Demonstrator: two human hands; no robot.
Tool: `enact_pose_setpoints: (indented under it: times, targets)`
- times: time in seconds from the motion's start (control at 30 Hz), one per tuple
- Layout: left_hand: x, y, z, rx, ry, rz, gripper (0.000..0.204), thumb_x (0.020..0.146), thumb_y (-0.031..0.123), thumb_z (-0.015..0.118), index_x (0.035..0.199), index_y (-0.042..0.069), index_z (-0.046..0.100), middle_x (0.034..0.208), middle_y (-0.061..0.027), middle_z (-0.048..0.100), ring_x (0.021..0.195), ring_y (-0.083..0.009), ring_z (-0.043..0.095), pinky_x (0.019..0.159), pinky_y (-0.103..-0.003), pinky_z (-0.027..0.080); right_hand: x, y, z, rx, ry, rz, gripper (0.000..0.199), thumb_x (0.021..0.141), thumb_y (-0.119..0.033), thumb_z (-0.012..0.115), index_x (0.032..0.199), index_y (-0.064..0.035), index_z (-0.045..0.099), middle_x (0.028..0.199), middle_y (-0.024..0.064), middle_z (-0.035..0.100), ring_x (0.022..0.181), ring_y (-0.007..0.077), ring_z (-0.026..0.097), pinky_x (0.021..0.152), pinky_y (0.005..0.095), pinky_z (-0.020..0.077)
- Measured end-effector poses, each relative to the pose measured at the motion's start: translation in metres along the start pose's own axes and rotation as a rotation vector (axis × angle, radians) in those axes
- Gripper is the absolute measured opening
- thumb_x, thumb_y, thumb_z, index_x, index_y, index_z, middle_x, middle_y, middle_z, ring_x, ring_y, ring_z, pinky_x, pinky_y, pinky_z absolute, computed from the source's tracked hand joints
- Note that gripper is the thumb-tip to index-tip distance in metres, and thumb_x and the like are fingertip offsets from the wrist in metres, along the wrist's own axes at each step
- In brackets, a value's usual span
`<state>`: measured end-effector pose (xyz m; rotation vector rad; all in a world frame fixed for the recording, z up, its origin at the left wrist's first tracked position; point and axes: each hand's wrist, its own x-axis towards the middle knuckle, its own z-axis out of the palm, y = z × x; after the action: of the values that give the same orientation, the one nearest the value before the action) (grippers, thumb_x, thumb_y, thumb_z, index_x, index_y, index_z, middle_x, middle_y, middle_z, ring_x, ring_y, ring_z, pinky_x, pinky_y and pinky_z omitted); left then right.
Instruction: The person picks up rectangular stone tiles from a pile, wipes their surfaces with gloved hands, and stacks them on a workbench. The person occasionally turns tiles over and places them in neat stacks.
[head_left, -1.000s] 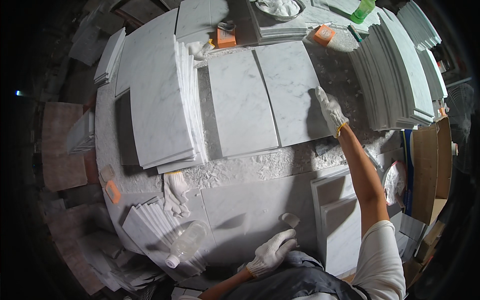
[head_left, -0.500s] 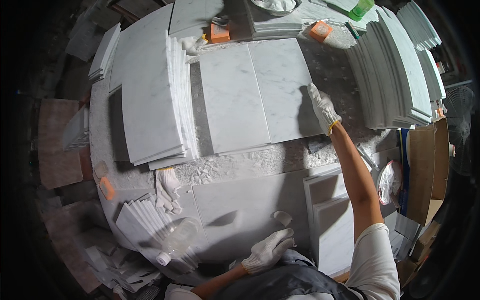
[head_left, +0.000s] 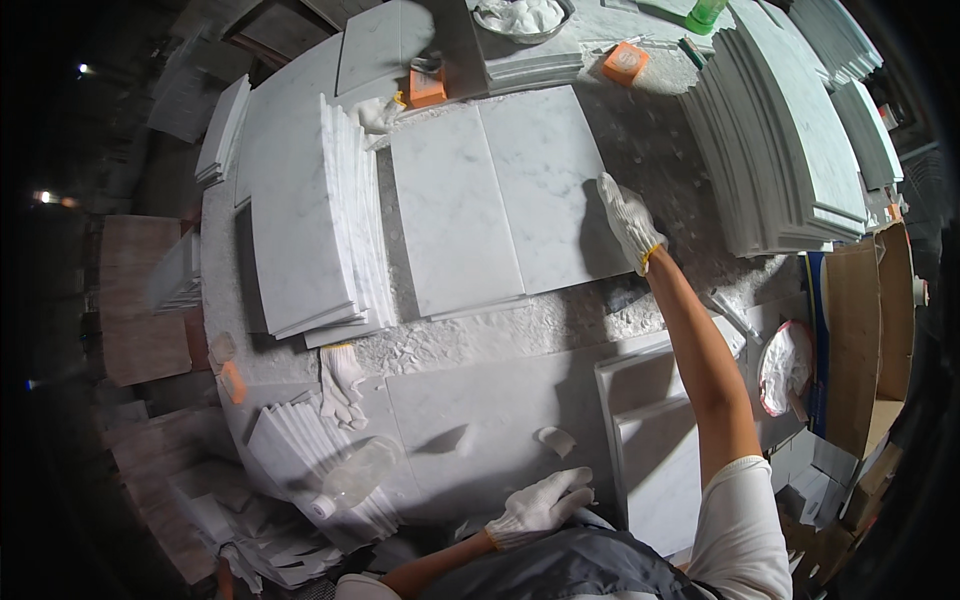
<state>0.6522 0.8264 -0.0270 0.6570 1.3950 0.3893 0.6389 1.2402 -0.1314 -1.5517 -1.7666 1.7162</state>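
Two grey-veined white marble tiles lie side by side in the middle, a left tile (head_left: 452,210) and a right tile (head_left: 550,185), on top of at least one more slab. My right hand (head_left: 630,222), in a white knitted glove, reaches out with its fingers stretched along the right tile's right edge and seems to touch it. Its palm side is hidden. Close to my body, my left hand (head_left: 540,505) wears a matching glove. Its fingers are extended with the thumb apart, holding nothing, near a small white cup-like piece (head_left: 556,440) on the bench.
Leaning tile stacks stand left (head_left: 300,220) and right (head_left: 780,130). White powder and chips (head_left: 450,335) cover a strip before the tiles. Nearby are a plastic bottle (head_left: 355,475), a loose glove (head_left: 343,385), orange blocks (head_left: 626,63), a powder bowl (head_left: 522,18) and a cardboard box (head_left: 865,330).
The whole view has shifted and turned slightly. My right hand stays at the right tile's edge, and my left hand keeps nearly the same place and pose.
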Motion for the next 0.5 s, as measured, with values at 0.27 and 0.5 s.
enact_pose_setpoints:
  times: [0.27, 0.5]
  targets:
    - [-0.005, 0.015, -0.005, 0.034, -0.063, -0.044, 0.063, 0.104, 0.057, 0.048, 0.147, 0.011, 0.051, 0.145, -0.0145, 0.058, 0.136, -0.0312, 0.055, 0.113, -0.041, 0.041, -0.001, 0.002, 0.007, 0.018, 0.067, 0.071, 0.074, 0.102, -0.064, 0.049, 0.141, -0.0028, 0.061, 0.134, 0.0129, 0.066, 0.125, 0.0235, 0.057, 0.108, 0.0364, 0.0422]
    - [-0.010, 0.002, 0.000, 0.087, -0.078, 0.105, 0.061, 0.105, 0.056, 0.045, 0.147, 0.011, 0.050, 0.141, -0.0154, 0.059, 0.132, -0.0317, 0.057, 0.109, -0.040, 0.044, -0.028, -0.039, 0.005, 0.142, 0.133, -0.114, 0.054, 0.104, -0.054, 0.057, 0.107, -0.0015, 0.069, 0.082, -0.0008, 0.059, 0.072, 0.0096, 0.050, 0.065, 0.0302, 0.0439]
